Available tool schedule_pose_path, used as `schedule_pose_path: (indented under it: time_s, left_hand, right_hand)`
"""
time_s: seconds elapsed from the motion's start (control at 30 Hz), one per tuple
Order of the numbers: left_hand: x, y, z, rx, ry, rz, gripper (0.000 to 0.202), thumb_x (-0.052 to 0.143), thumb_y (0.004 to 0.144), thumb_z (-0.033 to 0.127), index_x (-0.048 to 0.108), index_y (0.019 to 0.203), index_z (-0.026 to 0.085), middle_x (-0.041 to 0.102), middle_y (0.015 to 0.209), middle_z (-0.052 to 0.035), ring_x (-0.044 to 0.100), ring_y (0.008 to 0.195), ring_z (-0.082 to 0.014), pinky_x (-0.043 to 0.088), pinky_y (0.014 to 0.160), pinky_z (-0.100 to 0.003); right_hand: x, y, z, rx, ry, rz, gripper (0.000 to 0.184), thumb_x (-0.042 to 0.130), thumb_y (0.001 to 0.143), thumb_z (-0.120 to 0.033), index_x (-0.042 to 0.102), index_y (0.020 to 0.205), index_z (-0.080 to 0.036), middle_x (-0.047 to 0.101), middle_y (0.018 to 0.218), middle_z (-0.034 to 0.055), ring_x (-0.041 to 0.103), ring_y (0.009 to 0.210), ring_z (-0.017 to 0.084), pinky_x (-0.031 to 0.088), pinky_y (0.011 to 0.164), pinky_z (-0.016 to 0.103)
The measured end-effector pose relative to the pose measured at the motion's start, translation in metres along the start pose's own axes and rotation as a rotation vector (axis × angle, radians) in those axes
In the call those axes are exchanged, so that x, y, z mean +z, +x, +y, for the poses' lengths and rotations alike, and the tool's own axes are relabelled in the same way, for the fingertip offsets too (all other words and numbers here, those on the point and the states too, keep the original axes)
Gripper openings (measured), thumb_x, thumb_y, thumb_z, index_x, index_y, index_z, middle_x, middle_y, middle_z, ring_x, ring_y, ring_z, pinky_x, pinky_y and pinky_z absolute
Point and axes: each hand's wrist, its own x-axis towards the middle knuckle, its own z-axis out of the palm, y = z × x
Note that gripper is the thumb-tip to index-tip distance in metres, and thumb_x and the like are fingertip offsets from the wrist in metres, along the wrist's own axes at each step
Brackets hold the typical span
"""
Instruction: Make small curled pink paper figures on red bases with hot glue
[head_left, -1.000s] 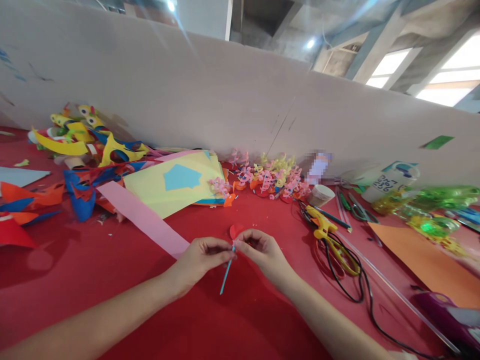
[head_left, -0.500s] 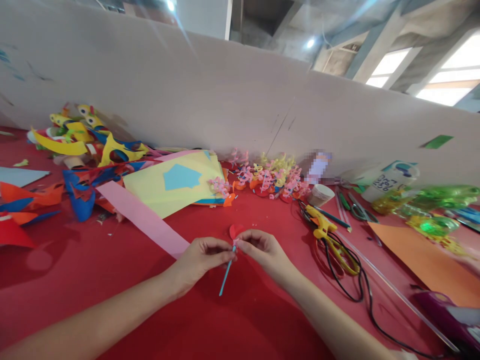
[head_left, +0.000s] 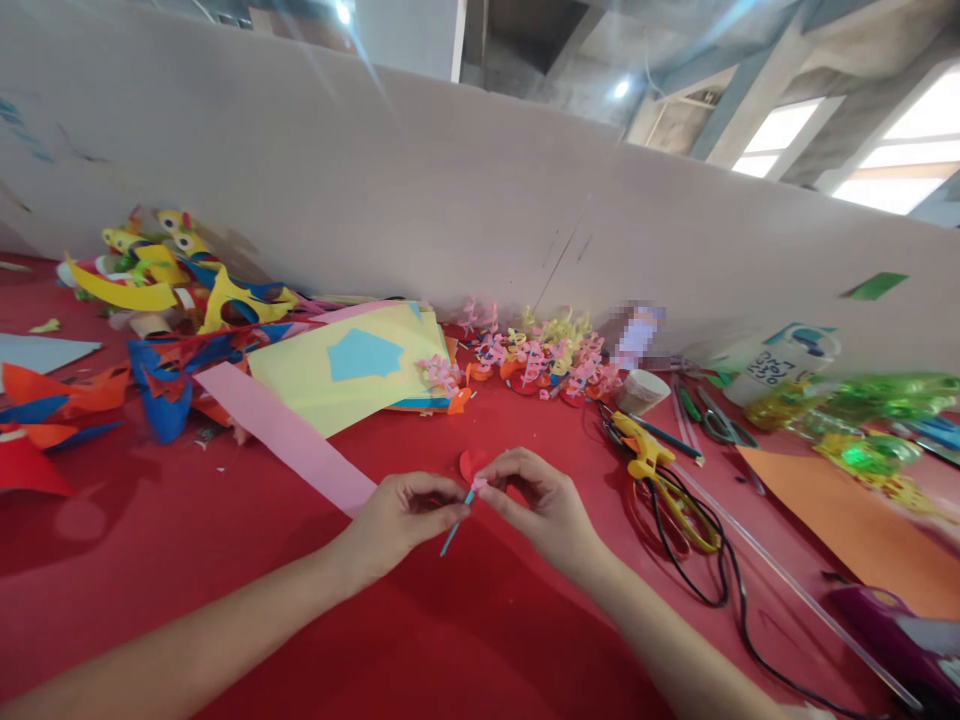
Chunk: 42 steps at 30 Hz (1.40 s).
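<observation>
Over the red table, my left hand (head_left: 409,515) pinches a thin light-blue strip (head_left: 450,540) between thumb and fingers; its lower end slants down to the left. Thumb and forefinger of my right hand (head_left: 544,505) are closed on a small pink paper piece (head_left: 478,485) at the strip's upper end. Just beyond the fingertips shows a rounded red paper piece (head_left: 471,462); whether it is joined to the strip I cannot tell. The fingertips of both hands are close together. To the left of them lies a long pink paper strip (head_left: 292,440).
Yellow sheets (head_left: 300,385) lie at the back left, beside several pink and yellow paper figures (head_left: 532,360). On the right are a yellow tool (head_left: 646,455) with a black cord, scissors (head_left: 721,425), an orange sheet (head_left: 840,510) and a purple tool (head_left: 877,630). A pale wall (head_left: 450,190) stands behind.
The blue strip's lower end has swung upward, so it shows shorter. My right hand has risen slightly and turned, with the pink piece showing more clearly. My left hand has hardly moved.
</observation>
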Motion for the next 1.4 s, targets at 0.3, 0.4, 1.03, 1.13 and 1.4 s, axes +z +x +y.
schedule_pose_path:
  time_s: [0.3,0.4,1.03,1.13,1.4]
  left_hand:
    - [-0.007,-0.006,0.009,0.422,0.393,0.109,0.014,0.059,0.081,0.023,0.069,0.089,0.025,0.067,0.088,-0.0033,0.061,0.083,-0.0174,0.048,0.076,-0.03]
    - [-0.011,-0.007,0.009,0.577,0.515,0.169,0.015,0.059,0.082,0.021,0.068,0.092,0.027,0.066,0.086,-0.0031,0.06,0.085,-0.0181,0.047,0.078,-0.031]
    - [-0.011,-0.01,0.009,0.761,0.714,0.219,0.018,0.058,0.082,0.013,0.064,0.095,0.024,0.064,0.085,-0.0027,0.057,0.085,-0.0175,0.045,0.079,-0.031]
    - [-0.01,-0.01,0.008,0.773,0.735,0.214,0.017,0.058,0.082,0.013,0.063,0.094,0.023,0.063,0.084,-0.0027,0.057,0.085,-0.0172,0.046,0.078,-0.031]
    - [-0.008,-0.007,0.008,0.833,0.746,0.235,0.011,0.06,0.082,0.014,0.064,0.089,0.022,0.064,0.081,-0.0028,0.058,0.081,-0.0167,0.049,0.074,-0.031]
  right_hand:
    - [-0.008,-0.004,-0.013,-0.171,-0.195,-0.06,0.023,0.068,0.077,-0.029,0.063,0.098,-0.023,0.06,0.086,0.0052,0.055,0.076,0.016,0.047,0.071,0.032]
    - [-0.007,-0.006,-0.013,-0.15,-0.139,-0.064,0.021,0.066,0.077,-0.028,0.057,0.095,-0.022,0.059,0.086,0.0047,0.055,0.077,0.016,0.047,0.072,0.031]
    - [0.002,-0.004,-0.013,0.099,0.015,-0.039,0.016,0.056,0.083,-0.034,0.057,0.082,-0.019,0.058,0.075,0.0031,0.054,0.069,0.014,0.045,0.067,0.026]
    - [0.003,-0.004,-0.014,0.095,-0.008,-0.029,0.014,0.057,0.081,-0.032,0.055,0.078,-0.018,0.057,0.071,0.0018,0.052,0.066,0.013,0.045,0.064,0.025]
    - [0.006,-0.005,-0.009,0.088,-0.028,-0.004,0.016,0.057,0.079,-0.032,0.053,0.074,-0.018,0.055,0.067,0.0005,0.051,0.063,0.012,0.044,0.061,0.024]
